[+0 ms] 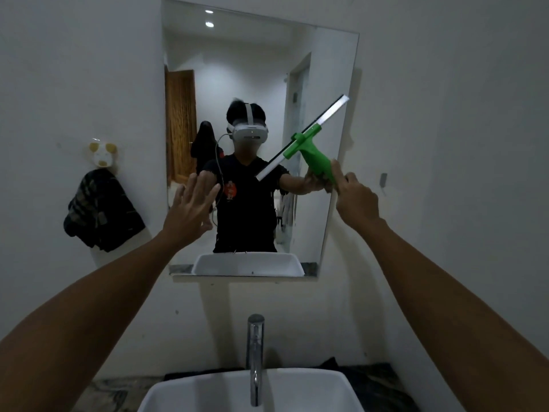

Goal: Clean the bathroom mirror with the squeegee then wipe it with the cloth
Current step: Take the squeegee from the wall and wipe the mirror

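Over on the wall to your left there's a dark plaid cloth (102,209) hanging off a white and yellow hook (103,154), well apart from the mirror (237,69). No readable writing on it or anywhere else in view.

Your left hand (190,211) is up by the mirror's lower left edge, fingers spread wide and flat, holding nothing. Can't tell if the palm is actually touching the glass.

Below, the chrome faucet (255,358) stands upright behind the white sink (326,388), and a dark cloth (371,379) lies on the counter behind the basin.

Then the green squeegee (309,144): it's in front of the mirror's right side. The blade's long axis runs diagonally, low end down-left near the middle of the glass, high end up-right close to the mirror's right edge. The handle points down and right into your right hand (353,197), which is wrapped tight around the grip's bottom end with the thumb up along the handle. Can't tell if the blade edge is against the glass.
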